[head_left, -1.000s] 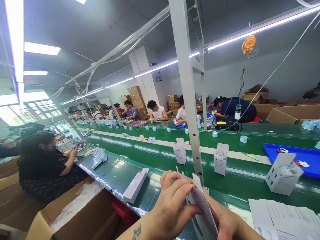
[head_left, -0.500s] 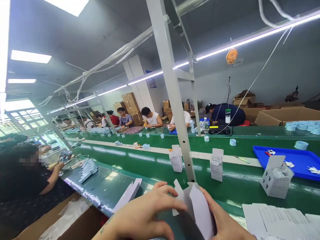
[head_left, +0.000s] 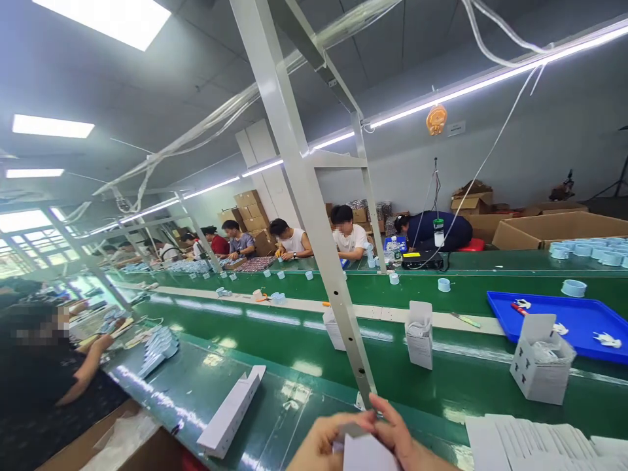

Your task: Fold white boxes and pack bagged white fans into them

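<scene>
At the bottom edge of the view, my left hand (head_left: 326, 445) and my right hand (head_left: 397, 435) both grip a white cardboard carton (head_left: 369, 456). Only its upper part shows, and the frame cuts off the rest. Both hands are over the near edge of a green conveyor belt (head_left: 294, 392). A long white flattened box (head_left: 230, 411) lies on the belt to the left of my left hand. A stack of white printed sheets (head_left: 530, 445) sits to the right of my right hand.
Open white cartons (head_left: 419, 335) stand on the belt, and a blue tray (head_left: 554, 325) lies at right. A grey steel post (head_left: 304, 196) rises ahead. A co-worker (head_left: 49, 373) sits at left, and more people work along the far side of the belt.
The view has tilted up and swung, so my hands and the carton sit lower in the frame. The carton's open flaps no longer show clearly.
</scene>
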Motion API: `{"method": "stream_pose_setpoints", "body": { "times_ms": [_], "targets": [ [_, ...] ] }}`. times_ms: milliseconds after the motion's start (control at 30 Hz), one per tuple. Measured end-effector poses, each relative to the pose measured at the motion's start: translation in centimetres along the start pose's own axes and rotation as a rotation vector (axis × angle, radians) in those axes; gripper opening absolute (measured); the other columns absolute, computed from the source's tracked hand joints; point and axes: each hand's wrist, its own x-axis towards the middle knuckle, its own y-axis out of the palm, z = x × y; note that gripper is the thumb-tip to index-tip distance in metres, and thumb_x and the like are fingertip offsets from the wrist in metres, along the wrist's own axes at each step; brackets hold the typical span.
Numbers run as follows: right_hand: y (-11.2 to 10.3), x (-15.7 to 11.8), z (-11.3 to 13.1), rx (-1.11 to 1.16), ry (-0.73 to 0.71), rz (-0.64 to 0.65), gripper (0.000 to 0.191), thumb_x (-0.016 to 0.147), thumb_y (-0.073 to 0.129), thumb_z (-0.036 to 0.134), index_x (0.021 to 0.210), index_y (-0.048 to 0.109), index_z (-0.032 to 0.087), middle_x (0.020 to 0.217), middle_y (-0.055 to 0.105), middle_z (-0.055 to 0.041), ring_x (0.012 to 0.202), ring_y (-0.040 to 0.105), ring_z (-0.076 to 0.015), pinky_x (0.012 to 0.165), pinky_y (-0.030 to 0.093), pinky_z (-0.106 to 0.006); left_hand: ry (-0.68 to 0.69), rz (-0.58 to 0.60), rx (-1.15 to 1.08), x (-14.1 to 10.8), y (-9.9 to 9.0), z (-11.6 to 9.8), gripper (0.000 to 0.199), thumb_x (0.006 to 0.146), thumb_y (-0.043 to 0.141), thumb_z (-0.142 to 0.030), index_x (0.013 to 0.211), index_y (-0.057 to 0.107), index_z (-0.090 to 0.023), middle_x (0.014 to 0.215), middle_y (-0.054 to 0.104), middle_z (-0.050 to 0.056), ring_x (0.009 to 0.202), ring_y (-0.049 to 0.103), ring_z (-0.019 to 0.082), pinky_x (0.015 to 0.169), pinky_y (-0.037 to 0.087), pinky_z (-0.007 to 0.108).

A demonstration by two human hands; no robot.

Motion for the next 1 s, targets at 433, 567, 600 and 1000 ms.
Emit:
{"method": "stream_pose_setpoints", "body": {
  "times_ms": [433, 567, 600, 1000],
  "targets": [
    [-0.8, -0.1, 2.5, -0.17, 0.14, -0.124, 0.035, 0.082, 0.066, 0.04, 0.113, 0.056, 0.026, 0.123, 0.05, -0.01, 0.11, 0.06, -0.0231, 0.091, 0.054, -0.033, 0.008, -0.104, -0.367, -1.6, 3.4, -0.1, 0.043, 0.082, 0.063, -0.046, 0.115, 0.066, -0.018, 0.12, 0.066, 0.01, 0.116, 0.055, 0.029, 0.098, 0.04, 0.038],
    [-1.3, 0.2, 3.1, 0.013, 0.129, 0.018, 0.036, 0.077, 0.073, 0.038, 0.108, 0.059, 0.027, 0.128, 0.047, -0.0075, 0.117, 0.055, -0.0232, 0.097, 0.05, -0.032, -0.115, -0.006, -0.594, -1.6, 3.0, 0.1, 0.041, 0.067, 0.077, -0.034, 0.102, 0.065, -0.017, 0.091, 0.068, 0.006, 0.084, 0.062, 0.02, 0.076, 0.046, 0.029],
    [-1.4, 0.3, 3.3, 0.044, 0.138, 0.077, 0.037, 0.074, 0.076, 0.038, 0.107, 0.06, 0.028, 0.128, 0.048, -0.0065, 0.118, 0.055, -0.0237, 0.098, 0.049, -0.033, -0.111, -0.016, -0.583, -1.6, 3.0, 0.3, 0.044, 0.061, 0.081, -0.026, 0.101, 0.064, -0.018, 0.087, 0.067, 0.003, 0.078, 0.061, 0.018, 0.071, 0.046, 0.027],
    [6.5, -0.8, 2.5, -0.221, 0.257, -0.368, 0.099, 0.078, 0.069, 0.041, 0.148, 0.003, 0.023, 0.148, 0.029, -0.0238, 0.132, 0.043, -0.0417, 0.101, 0.046, -0.059, 0.181, -0.269, 0.154, -2.9, 2.0, 0.8, 0.029, 0.08, 0.065, -0.038, 0.102, 0.076, -0.023, 0.139, 0.055, 0.01, 0.131, 0.046, 0.033, 0.112, 0.03, 0.044]
  ]
}}
